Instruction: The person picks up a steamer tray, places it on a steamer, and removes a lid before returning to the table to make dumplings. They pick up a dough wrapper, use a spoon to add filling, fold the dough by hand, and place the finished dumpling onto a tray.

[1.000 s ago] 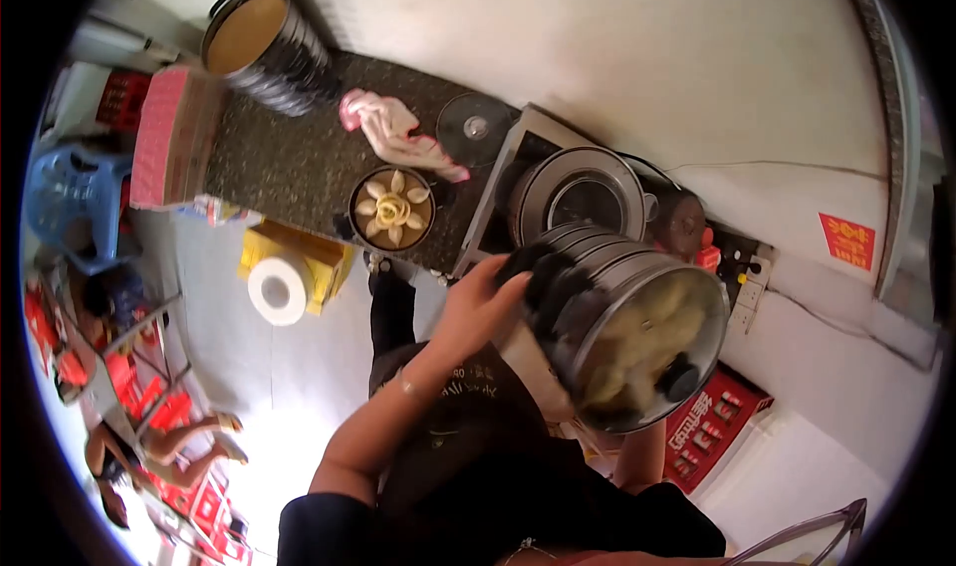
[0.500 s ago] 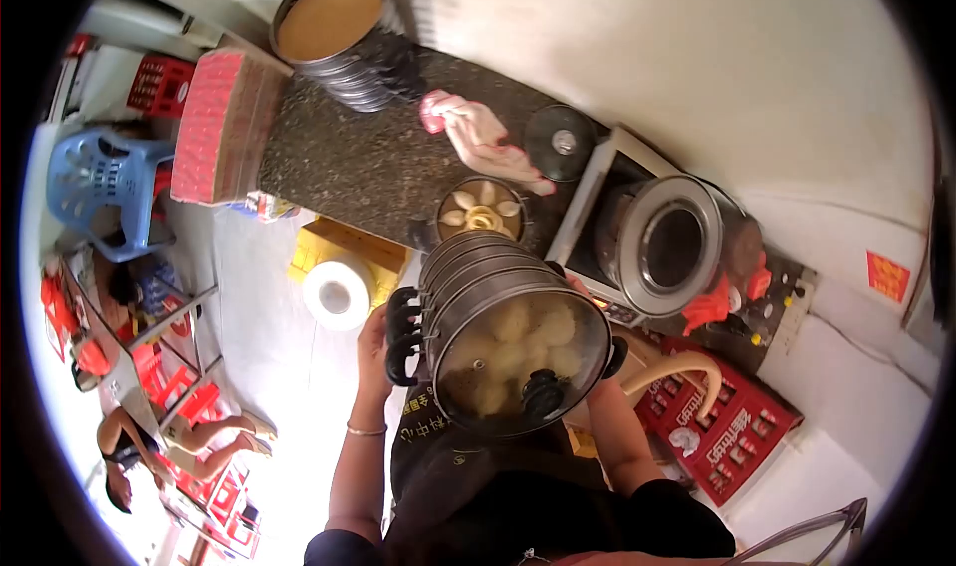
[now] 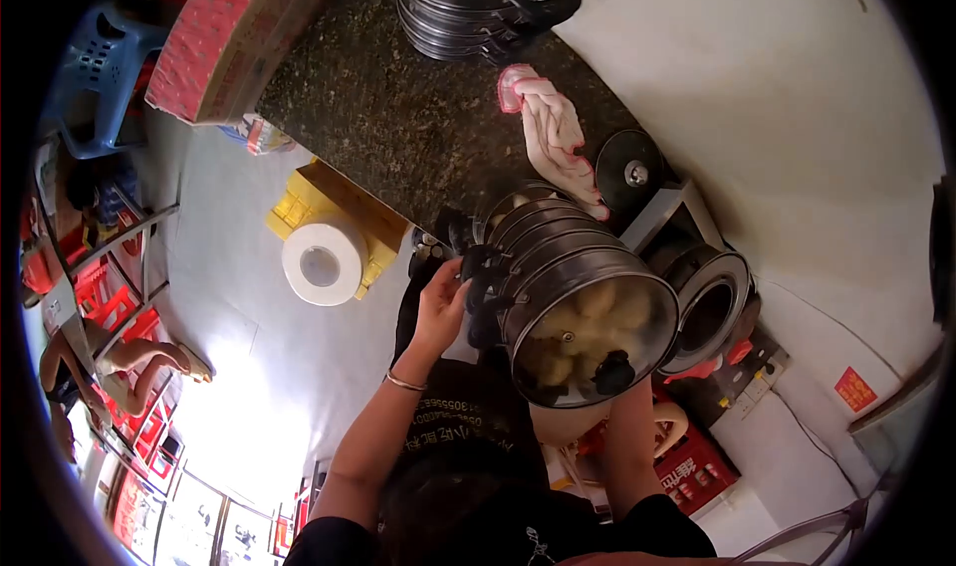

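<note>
Yellow characters and digits mark the apron; left hand holds the steamer by its handles, right hand's grip hidden.

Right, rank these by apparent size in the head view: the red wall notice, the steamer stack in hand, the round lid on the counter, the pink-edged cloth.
1. Steamer stack, probably enlarged by nearness
2. Pink-edged cloth
3. Round lid
4. Red wall notice
</note>
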Action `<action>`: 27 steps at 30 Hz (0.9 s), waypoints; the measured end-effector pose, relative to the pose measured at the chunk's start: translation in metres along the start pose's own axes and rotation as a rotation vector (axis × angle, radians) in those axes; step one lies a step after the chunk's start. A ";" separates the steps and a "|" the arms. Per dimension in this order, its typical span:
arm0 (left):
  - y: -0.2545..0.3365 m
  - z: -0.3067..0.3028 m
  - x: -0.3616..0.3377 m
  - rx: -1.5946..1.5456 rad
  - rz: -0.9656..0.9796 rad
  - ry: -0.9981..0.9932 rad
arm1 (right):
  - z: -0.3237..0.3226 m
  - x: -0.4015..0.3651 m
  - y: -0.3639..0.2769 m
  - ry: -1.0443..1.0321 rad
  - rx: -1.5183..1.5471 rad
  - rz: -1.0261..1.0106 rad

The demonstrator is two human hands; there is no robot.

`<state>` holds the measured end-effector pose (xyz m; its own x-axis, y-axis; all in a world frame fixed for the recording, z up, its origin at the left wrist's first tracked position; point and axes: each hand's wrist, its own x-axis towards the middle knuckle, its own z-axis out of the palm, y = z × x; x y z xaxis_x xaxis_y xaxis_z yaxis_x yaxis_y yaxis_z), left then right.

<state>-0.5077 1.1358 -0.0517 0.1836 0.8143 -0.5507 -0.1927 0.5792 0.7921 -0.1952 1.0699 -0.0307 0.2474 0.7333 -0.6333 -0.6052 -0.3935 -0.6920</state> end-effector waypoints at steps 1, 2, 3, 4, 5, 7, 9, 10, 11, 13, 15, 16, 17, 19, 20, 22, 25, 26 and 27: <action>0.003 0.001 0.001 -0.023 0.035 0.000 | -0.002 0.002 0.002 0.000 -0.010 0.004; -0.003 -0.001 0.002 -0.030 0.026 0.006 | -0.004 0.005 0.003 0.003 -0.015 0.008; -0.004 -0.002 0.004 0.007 0.033 0.010 | -0.005 0.009 0.004 0.004 -0.020 0.014; -0.007 -0.003 0.006 0.044 0.040 0.017 | -0.006 0.012 0.005 0.003 -0.027 0.018; -0.009 -0.002 0.007 0.037 0.034 0.022 | -0.008 0.014 0.007 0.004 -0.034 0.025; -0.010 0.002 0.009 -0.083 0.015 0.068 | -0.011 0.018 0.009 -0.001 -0.045 0.037; -0.014 0.001 0.012 -0.081 0.021 0.068 | -0.013 0.022 0.013 -0.005 -0.056 0.045; -0.015 0.001 0.013 -0.073 0.034 0.063 | -0.014 0.023 0.014 -0.009 -0.059 0.052; -0.016 -0.001 0.013 -0.076 0.031 0.067 | -0.015 0.025 0.015 -0.012 -0.064 0.053; -0.017 -0.005 0.013 -0.037 -0.007 0.024 | -0.017 0.029 0.019 -0.016 -0.062 0.063; -0.013 -0.004 0.016 -0.053 -0.004 0.027 | -0.020 0.031 0.020 -0.020 -0.065 0.066; -0.012 -0.004 0.017 -0.067 0.004 0.028 | -0.020 0.031 0.020 -0.023 -0.066 0.066; -0.013 -0.004 0.018 -0.066 0.003 0.029 | -0.021 0.033 0.021 -0.026 -0.063 0.065; -0.016 -0.004 0.020 -0.119 0.012 0.031 | -0.022 0.038 0.023 -0.034 -0.059 0.066; -0.017 -0.004 0.019 -0.118 0.009 0.027 | -0.023 0.040 0.023 -0.038 -0.059 0.066; -0.017 -0.005 0.020 -0.059 -0.017 0.031 | -0.024 0.046 0.024 -0.047 -0.059 0.070; -0.023 -0.015 0.023 -0.192 -0.033 -0.066 | -0.026 0.051 0.024 -0.064 -0.061 0.072; -0.027 -0.017 0.027 -0.229 0.005 -0.082 | -0.026 0.059 0.026 -0.076 -0.059 0.077; -0.027 -0.022 0.029 -0.145 0.030 -0.054 | -0.028 0.059 0.026 -0.079 -0.064 0.070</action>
<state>-0.5184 1.1449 -0.0948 0.2264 0.8305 -0.5089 -0.3356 0.5570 0.7597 -0.1748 1.0872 -0.0961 0.1438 0.7431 -0.6535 -0.5686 -0.4784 -0.6692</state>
